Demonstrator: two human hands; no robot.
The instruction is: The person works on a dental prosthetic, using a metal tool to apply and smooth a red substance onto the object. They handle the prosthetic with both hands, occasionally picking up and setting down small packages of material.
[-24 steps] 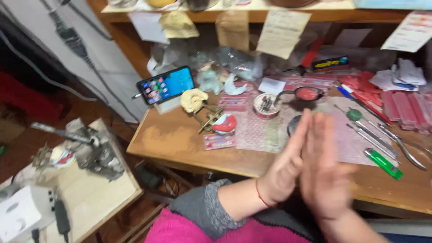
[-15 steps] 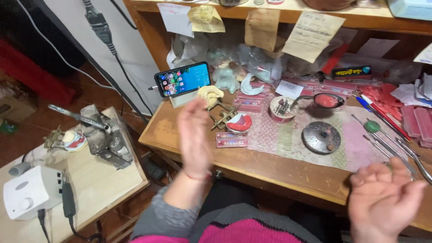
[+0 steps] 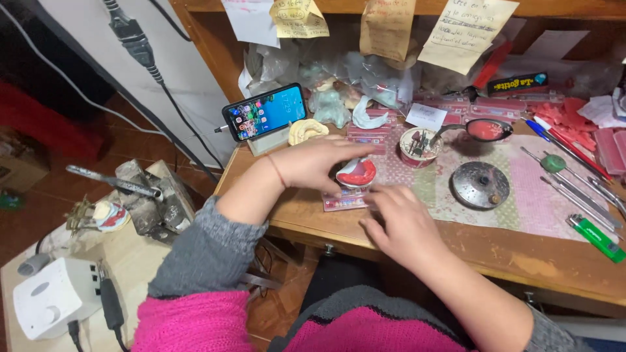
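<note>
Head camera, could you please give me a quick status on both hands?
Left hand over the red-and-white dental model, grip hidden. Right hand at the small flat packet beneath it. Round metal lid clear to the right.

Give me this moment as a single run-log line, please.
left hand: on red-and-white dental model | right hand: fingertips at flat pink packet | surface: wooden desk

One head-worn camera is looking steeply down, close over the cluttered wooden workbench (image 3: 404, 241), facing its back shelf.
</note>
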